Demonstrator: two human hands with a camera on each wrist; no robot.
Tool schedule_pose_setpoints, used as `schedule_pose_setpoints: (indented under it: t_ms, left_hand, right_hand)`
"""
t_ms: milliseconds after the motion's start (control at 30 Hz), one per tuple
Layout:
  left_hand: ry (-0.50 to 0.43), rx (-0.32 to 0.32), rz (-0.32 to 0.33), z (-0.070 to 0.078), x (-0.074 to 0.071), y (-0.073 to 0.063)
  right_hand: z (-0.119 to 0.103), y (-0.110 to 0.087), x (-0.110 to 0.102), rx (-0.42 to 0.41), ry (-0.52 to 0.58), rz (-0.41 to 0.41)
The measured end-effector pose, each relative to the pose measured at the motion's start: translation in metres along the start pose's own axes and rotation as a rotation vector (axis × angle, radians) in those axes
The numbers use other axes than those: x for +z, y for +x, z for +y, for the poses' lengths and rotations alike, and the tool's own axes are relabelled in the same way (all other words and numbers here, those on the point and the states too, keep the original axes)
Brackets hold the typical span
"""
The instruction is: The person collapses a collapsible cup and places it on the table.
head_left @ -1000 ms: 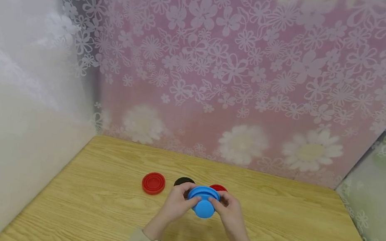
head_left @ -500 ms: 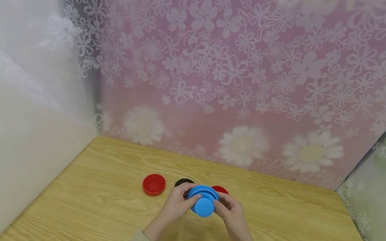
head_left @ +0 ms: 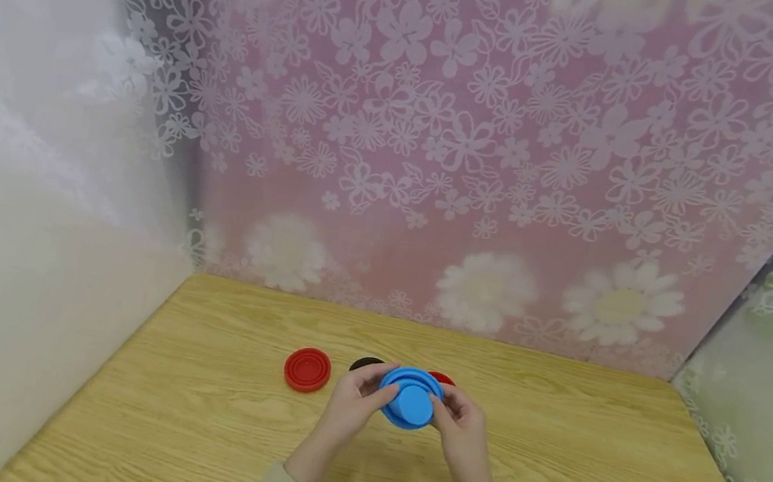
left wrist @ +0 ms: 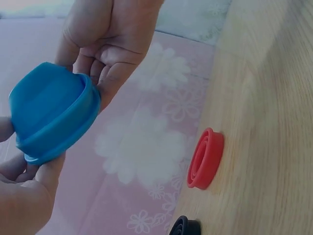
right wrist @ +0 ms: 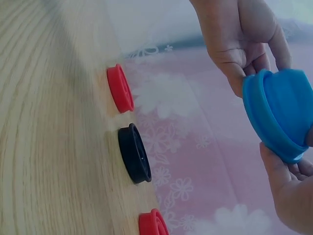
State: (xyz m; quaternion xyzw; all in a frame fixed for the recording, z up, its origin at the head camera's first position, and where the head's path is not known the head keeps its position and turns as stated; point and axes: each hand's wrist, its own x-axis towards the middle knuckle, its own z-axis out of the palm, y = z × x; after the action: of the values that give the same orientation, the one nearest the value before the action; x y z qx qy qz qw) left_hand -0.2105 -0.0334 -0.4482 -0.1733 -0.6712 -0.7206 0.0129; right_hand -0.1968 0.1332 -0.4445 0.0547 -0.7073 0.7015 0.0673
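A blue collapsible cup (head_left: 415, 405) is held up above the table between both hands, its round base turned toward the head camera and its wide rim behind. My left hand (head_left: 348, 403) grips its left side, thumb on the wall near the base and fingers at the rim. Opposite it, my right hand (head_left: 465, 435) pinches the right side in the same way. The wrist views show the cup (left wrist: 54, 110) side-on with its stepped wall pushed out from the rim. Some fingertips are hidden behind it.
Flattened collapsible cups lie on the wooden table (head_left: 212, 432): a red one (head_left: 307, 369) at left, a black one (right wrist: 134, 154) in the middle and another red one (left wrist: 205, 159) at right, the latter two partly behind my hands. Flowered sheets (head_left: 401, 151) enclose the table.
The blue cup has tilted so its base sits higher and more of the rim's ring shows around it. Both hands keep their grip with small shifts. The cups on the table stay put.
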Motion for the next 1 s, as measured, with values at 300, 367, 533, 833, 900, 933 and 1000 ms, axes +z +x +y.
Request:
schedule_pose_setpoints:
  t_ms: [300, 367, 533, 833, 900, 933, 1000]
  left_hand:
    - [-0.152, -0.091, -0.020, 0.012, 0.001, -0.003]
    - [-0.125, -0.069, -0.003, 0.020, 0.003, -0.004]
    - [0.003, -0.006, 0.068, 0.036, 0.009, -0.008]
    - [0.023, -0.005, 0.178, 0.039, 0.012, -0.005]
    - [0.019, 0.011, 0.199, 0.038, 0.013, -0.005]
    - [0.016, 0.022, 0.206, 0.037, 0.013, -0.005]
    - [-0.003, 0.023, 0.210, 0.031, 0.012, -0.003]
  right_hand:
    - [-0.004, -0.003, 0.003, 0.004, -0.010, 0.086]
    - [-0.006, -0.003, 0.004, -0.006, -0.027, 0.095]
    - [-0.007, -0.003, 0.007, -0.023, -0.032, 0.109]
    - [-0.008, -0.003, 0.005, -0.006, 0.069, 0.038]
    - [-0.009, -0.003, 0.005, -0.006, 0.086, 0.027]
    - [-0.010, -0.003, 0.005, -0.004, 0.086, 0.026]
    - [-0.011, -0.002, 0.006, 0.001, 0.083, 0.033]
